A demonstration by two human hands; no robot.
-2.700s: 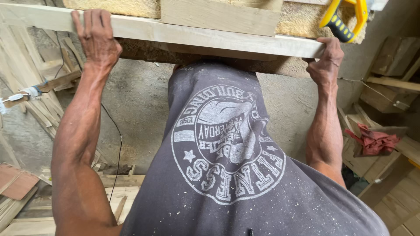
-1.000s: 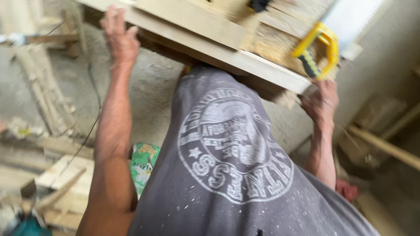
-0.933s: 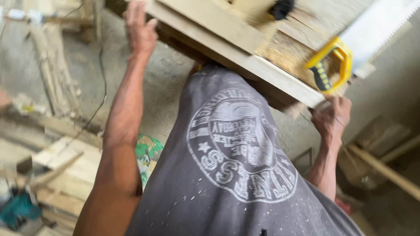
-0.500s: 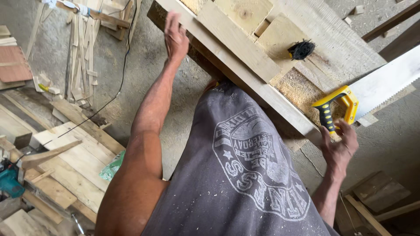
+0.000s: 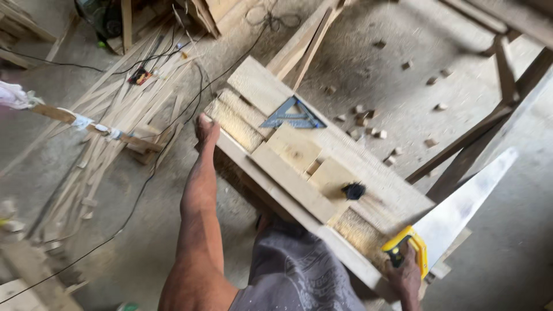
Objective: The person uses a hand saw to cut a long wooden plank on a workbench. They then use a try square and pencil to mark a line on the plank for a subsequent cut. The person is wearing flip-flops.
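The person leans over a rough wooden counter (image 5: 299, 190) that runs slantwise across the workshop, its top made of planks and dusted with sawdust. The left hand (image 5: 205, 128) rests on the far near-side corner of the counter, palm down on the edge plank; its fingers lie over the wood and I cannot tell how far they are spread. The right hand (image 5: 405, 275) is at the opposite end, fingers wrapped round the yellow handle (image 5: 410, 249) of a handsaw, whose pale blade (image 5: 468, 203) sticks out past the counter's end, up and to the right. On the counter top lie a grey metal triangle square (image 5: 292, 115) toward the far end and a small black brush (image 5: 353, 190) nearer the saw, well apart from each other. Thin wood strips (image 5: 115, 109) and a black cable (image 5: 144, 184) litter the floor to the left; small offcut blocks (image 5: 368, 118) are scattered on the dusty floor beyond the counter.
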